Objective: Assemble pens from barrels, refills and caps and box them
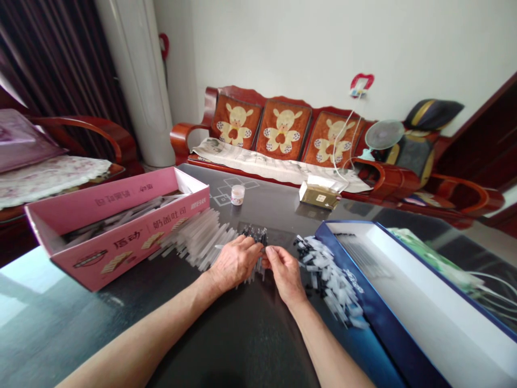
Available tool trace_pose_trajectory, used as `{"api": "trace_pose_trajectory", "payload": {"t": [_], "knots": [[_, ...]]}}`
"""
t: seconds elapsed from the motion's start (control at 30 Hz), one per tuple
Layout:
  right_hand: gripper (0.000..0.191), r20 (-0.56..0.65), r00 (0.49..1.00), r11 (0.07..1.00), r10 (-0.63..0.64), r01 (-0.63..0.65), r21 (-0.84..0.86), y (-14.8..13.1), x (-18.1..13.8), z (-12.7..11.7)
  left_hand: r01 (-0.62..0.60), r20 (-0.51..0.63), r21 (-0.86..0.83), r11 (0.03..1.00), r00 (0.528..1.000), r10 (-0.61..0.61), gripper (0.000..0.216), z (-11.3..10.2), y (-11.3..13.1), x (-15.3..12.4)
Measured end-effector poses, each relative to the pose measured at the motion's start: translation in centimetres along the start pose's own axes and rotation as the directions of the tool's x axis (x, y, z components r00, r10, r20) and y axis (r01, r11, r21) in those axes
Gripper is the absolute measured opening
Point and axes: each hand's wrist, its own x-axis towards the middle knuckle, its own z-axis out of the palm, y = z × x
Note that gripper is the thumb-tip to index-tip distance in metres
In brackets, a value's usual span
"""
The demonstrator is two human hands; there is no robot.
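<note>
At the middle of the dark table, my left hand (238,260) lies palm down with its fingers curled together over a small heap of thin dark pieces with shiny tips (255,233). What those fingers grip is hidden. Close beside it, my right hand (284,271) pinches thumb and forefinger together; anything between them is too small to make out. Left of my hands spreads a pile of translucent plastic tubes (202,237), some near my left wrist. To the right lies a heap of short translucent pieces with black ends (329,277).
A pink cardboard box (133,242) holding more tubes stands at left. At right is an open blue box (388,318) with a white inside and some thin clear sticks (365,256). Farther back are a small white jar (238,195) and a tissue box (319,195).
</note>
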Motion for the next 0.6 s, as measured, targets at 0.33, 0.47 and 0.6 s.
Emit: {"api": "trace_pose_trajectory", "payload": {"t": [0.33,0.47,0.6], "knots": [[0.031,0.033,0.997,0.997,-0.063,0.065,-0.051,-1.0,-0.4,0.2,0.005,-0.007,-0.004,1.0,1.0,-0.005,0.029,0.0,0.0,-0.1],[0.033,0.011,0.999,0.98,-0.053,0.055,-0.19,-1.2,-0.4,0.3,0.002,0.002,-0.003,1.0,1.0,-0.002,0.027,0.2,-0.1,-0.1],[0.041,-0.018,0.997,0.958,-0.08,0.072,-0.276,-1.3,-0.4,0.3,-0.004,0.014,-0.005,1.0,1.0,0.004,0.025,0.3,-0.1,-0.2]]}}
